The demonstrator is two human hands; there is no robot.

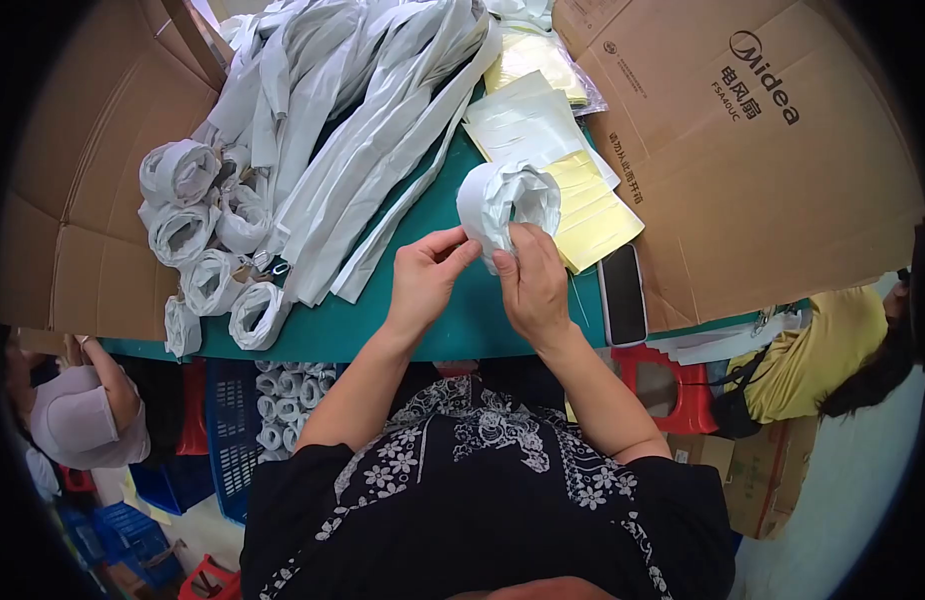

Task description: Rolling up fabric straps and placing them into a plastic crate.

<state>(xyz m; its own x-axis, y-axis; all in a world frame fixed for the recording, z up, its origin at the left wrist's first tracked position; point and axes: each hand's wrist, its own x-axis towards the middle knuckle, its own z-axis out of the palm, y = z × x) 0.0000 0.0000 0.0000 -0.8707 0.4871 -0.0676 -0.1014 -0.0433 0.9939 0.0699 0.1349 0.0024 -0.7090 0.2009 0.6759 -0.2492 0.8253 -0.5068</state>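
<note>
A roll of white fabric-like strip [474,203] is held up over the green table [463,320], its open centre facing right and toward me. My right hand [532,290] grips its near side, fingers reaching into the hole and thumb on the outer edge. My left hand [430,275] pinches with thumb and forefinger at the roll's lower left; whether a loose end is between them cannot be made out. Just beyond the roll lie yellow sheets [595,215] and a pale sheet [528,120].
Long white strips [383,160] are heaped at the far left, with several finished rolls [213,280] beside them. Cardboard [753,190] flanks the table. A phone [623,295] lies at right. Below left, a blue crate [231,430] stands beside more rolls. People sit on both sides.
</note>
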